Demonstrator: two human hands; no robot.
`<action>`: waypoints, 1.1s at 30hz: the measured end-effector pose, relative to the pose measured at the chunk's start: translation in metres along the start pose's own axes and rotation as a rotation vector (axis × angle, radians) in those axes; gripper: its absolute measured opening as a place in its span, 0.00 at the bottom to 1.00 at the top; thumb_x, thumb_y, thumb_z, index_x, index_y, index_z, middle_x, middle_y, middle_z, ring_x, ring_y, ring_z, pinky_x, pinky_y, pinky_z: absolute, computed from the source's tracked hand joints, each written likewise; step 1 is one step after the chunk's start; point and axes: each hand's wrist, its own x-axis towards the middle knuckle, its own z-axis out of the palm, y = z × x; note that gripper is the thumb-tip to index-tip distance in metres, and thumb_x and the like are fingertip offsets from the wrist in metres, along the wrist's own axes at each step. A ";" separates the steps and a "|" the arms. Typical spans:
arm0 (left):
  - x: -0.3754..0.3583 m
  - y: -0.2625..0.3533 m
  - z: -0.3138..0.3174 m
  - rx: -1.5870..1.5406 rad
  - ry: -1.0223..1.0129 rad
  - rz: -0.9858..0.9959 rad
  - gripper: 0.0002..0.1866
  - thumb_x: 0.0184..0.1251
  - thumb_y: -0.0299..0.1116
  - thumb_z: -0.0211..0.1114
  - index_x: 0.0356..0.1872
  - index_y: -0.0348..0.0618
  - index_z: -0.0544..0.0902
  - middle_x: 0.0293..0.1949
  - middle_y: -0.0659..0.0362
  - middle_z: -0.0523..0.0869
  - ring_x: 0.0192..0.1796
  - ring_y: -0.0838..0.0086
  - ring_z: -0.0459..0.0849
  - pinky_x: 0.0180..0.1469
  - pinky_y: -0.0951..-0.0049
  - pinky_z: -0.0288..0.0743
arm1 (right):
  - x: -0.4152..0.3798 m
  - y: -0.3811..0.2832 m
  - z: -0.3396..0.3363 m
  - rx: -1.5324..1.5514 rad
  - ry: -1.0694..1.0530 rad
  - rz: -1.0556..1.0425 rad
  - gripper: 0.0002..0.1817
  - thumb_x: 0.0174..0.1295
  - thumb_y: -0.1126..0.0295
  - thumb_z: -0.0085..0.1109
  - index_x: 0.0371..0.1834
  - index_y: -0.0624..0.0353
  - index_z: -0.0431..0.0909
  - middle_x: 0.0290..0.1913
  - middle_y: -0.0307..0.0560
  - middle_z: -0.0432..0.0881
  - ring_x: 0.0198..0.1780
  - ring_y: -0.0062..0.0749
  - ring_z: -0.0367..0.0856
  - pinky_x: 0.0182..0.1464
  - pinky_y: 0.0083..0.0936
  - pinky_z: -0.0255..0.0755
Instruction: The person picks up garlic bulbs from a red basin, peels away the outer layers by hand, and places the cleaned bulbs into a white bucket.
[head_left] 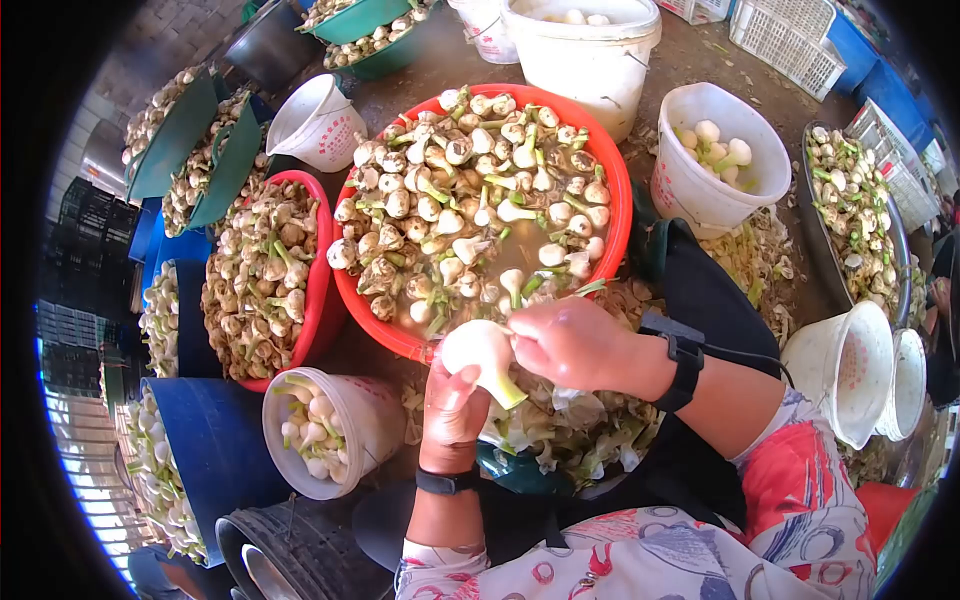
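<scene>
My left hand (455,405) holds a white, smooth garlic bulb (476,352) from below, its short green stem pointing down to the right. Close against the bulb's right side is my right hand (570,340), with its fingers curled into a pinch. What sits between those fingers is hidden, though a thin green strip shows just above the hand. Just beyond both hands stands a red basin (622,215) of murky water, full of muddy garlic bulbs (440,200). Below my right hand lies a heap of garlic peelings (575,425).
At left, a second red tub (325,260) holds unpeeled garlic. White buckets with peeled bulbs stand at lower left (375,425) and upper right (665,180). A blue barrel (215,450), green basins (170,150) and a metal pan (830,240) of garlic surround the spot.
</scene>
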 end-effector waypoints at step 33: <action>-0.001 -0.022 0.001 -0.206 0.139 -0.478 0.28 0.65 0.50 0.42 0.54 0.33 0.64 0.52 0.43 0.70 0.55 0.54 0.70 0.54 0.62 0.67 | 0.016 0.050 0.037 1.503 0.240 0.829 0.12 0.58 0.63 0.52 0.41 0.58 0.70 0.28 0.43 0.76 0.29 0.30 0.77 0.29 0.23 0.71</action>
